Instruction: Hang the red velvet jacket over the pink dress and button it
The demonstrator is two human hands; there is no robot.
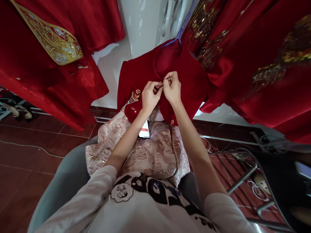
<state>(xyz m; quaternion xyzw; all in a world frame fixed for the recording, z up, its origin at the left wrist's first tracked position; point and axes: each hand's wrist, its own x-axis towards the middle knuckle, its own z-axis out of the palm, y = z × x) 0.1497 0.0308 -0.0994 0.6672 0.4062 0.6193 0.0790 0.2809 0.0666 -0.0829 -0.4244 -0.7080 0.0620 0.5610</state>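
A red velvet jacket (136,71) hangs in front of me on a purple hanger (180,35). At the front of its neckline, my left hand (151,97) is closed, thumb and fingers pinched together on the jacket's edge. Close beside it on the right, my right hand (173,87) pinches the same spot. Small beads glint at the fingertips, but the fingers hide how they are attached. A jewelled brooch-like ornament (135,96) with dangling bead strands is on the jacket, left of my left hand. A pink brocade skirt (150,152) spreads below the jacket.
A phone (145,129) with a lit screen lies on the brocade below my hands. Red embroidered gowns hang on the left (97,19) and right (243,58). A metal-framed chair (243,181) stands at lower right. A cable (36,146) runs over the tiled floor.
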